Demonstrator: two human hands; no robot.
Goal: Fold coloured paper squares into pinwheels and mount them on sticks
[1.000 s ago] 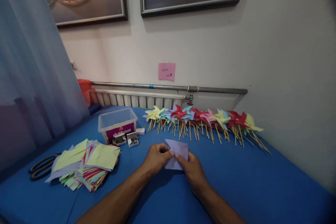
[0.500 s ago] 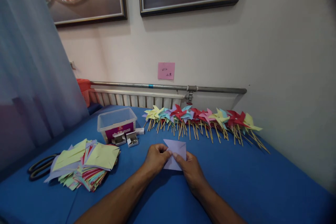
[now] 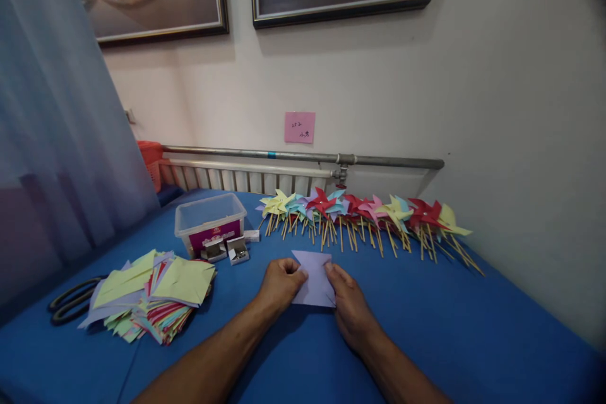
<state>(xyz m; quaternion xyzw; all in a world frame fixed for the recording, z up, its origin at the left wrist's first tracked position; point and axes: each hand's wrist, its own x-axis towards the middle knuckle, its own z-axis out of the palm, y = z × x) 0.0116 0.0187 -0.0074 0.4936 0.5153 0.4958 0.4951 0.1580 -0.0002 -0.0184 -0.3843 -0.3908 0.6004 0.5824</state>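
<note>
Left hand [image 3: 279, 281], yours: grip pinching the left edge of a purple paper sheet [image 3: 315, 281] between thumb and curled fingers. Right hand [image 3: 351, 300], yours: grip closed on the sheet's right edge, thumb along the near face, other fingers partly hidden behind. The sheet is between your two hands, in front of you and over the blue-covered worktop [image 3: 454, 334]; a slit shows near its lower right corner.

Beyond your hands: one row of paper pinwheels [image 3: 322, 202], in yellow, blue, purple, red and pink, on thin sticks [image 3: 341, 235] pointing toward you.

To your left, farther back: one clear plastic tub [image 3: 215, 235] with a purple label; just beside it, two small open boxes [image 3: 238, 254], the nearer holding small shiny pieces, and one small white box [image 3: 252, 236].

Nearer, on your left: one loose pile of coloured paper sheets [image 3: 184, 284], yellow uppermost; scissors [image 3: 71, 303], black handles showing at the pile's left side.

Behind: one white radiator [image 3: 246, 180], one metal pipe [image 3: 398, 162], one pink note [image 3: 300, 127] on the wall.
</note>
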